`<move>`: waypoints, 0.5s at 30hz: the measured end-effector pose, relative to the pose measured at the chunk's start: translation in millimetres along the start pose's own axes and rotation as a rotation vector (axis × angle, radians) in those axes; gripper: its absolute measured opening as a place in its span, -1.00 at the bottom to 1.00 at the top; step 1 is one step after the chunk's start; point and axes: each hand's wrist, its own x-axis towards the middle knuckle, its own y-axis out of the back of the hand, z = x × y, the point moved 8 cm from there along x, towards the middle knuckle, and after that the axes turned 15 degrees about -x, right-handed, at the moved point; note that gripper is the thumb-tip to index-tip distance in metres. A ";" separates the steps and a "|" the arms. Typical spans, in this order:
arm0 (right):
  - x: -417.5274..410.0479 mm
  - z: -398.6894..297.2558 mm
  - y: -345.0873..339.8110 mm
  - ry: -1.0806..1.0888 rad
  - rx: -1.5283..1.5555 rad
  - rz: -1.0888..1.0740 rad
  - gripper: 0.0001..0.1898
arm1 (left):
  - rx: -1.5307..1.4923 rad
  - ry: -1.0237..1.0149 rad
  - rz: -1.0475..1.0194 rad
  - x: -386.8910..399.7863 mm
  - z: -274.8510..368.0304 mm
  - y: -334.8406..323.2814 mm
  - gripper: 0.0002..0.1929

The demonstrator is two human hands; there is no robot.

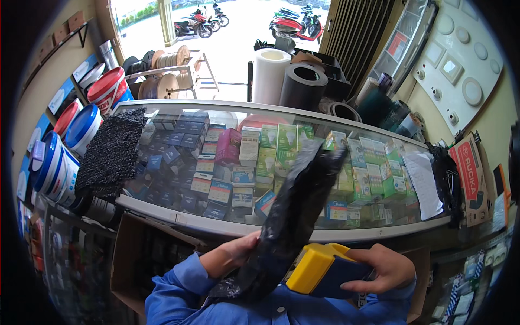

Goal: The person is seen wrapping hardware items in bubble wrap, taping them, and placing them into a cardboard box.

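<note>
My left hand (242, 245) grips a black plastic bag (292, 211) by its side, and the bag stands up tall in front of my chest. Its fingers are partly hidden behind the plastic. In my right hand (382, 266) is a yellow and dark blue box-like object (321, 270), held between thumb and fingers; its exact kind I cannot tell. The object's yellow end is close beside the lower part of the bag. Both hands are on my side of a glass display counter (280, 232), which holds many small boxes, among them green light bulb boxes (286, 138).
On the counter lie black speckled sheeting (113, 154) at the left and white paper (422, 185) at the right. An open cardboard box (122, 268) sits below at the left. Paint buckets (57, 166) line the left wall; large rolls (302, 87) stand behind the counter.
</note>
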 end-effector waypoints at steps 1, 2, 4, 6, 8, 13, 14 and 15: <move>1.2 2.2 -2.3 -0.064 0.042 -0.042 -0.45 | -0.049 -0.035 0.035 3.4 -3.2 -4.7 0.29; 1.0 5.5 -4.7 -0.127 0.083 -0.084 -0.52 | 0.025 -0.012 0.145 -5.4 2.0 -7.5 0.30; 2.0 4.5 -0.2 -0.111 0.028 -0.067 -0.50 | 0.041 -0.045 0.174 -8.1 13.0 -33.5 0.28; 5.4 5.7 1.9 -0.083 -0.023 -0.059 -0.49 | 0.057 -0.087 0.216 -14.2 24.4 -55.1 0.26; 10.6 -1.5 11.1 0.066 -0.004 0.055 -0.32 | 0.040 -0.031 0.438 -25.0 30.4 -57.1 0.18; 5.3 4.6 19.6 -0.003 -0.090 0.048 -0.34 | 0.056 -0.228 0.477 -20.0 56.7 -59.4 -0.12; 3.7 5.0 20.3 -0.024 -0.111 0.035 -0.35 | 0.137 -0.307 0.467 -19.5 65.4 -56.7 -0.18; 0.1 5.5 21.7 -0.024 -0.113 0.034 -0.35 | 0.137 -0.309 0.466 -19.1 71.2 -51.6 -0.18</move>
